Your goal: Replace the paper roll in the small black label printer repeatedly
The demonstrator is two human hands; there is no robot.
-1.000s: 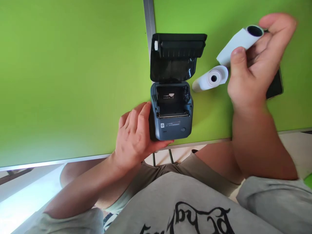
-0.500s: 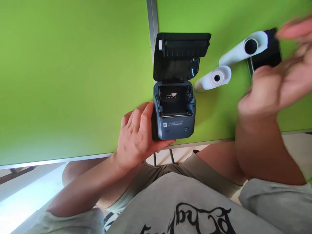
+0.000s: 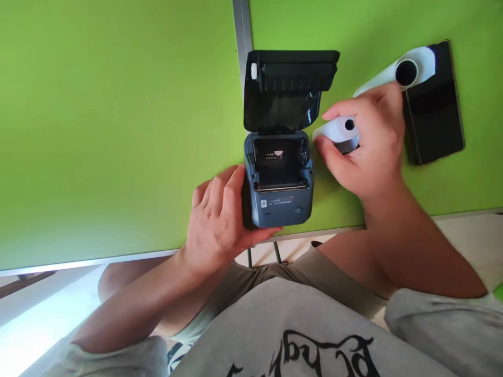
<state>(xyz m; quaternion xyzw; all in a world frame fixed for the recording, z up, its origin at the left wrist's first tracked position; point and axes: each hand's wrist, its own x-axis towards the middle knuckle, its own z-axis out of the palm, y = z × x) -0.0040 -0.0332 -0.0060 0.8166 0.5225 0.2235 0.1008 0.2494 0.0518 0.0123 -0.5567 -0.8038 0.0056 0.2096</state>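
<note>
Paper roll within right hand fingers

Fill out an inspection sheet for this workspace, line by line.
Surface: green table, with a grey seam strip running down past the printer.
Job's things: small grey printer, lid open and paper bay showing no roll; one paper roll lying beside it.
Clutter: second paper roll, resting partly on a dark phone.
Hands: left hand grips the printer's left side; right hand closes on the nearer paper roll.
Cables: nothing seen.
Surroundings: person's grey shirt and the floor below the table edge.
</note>
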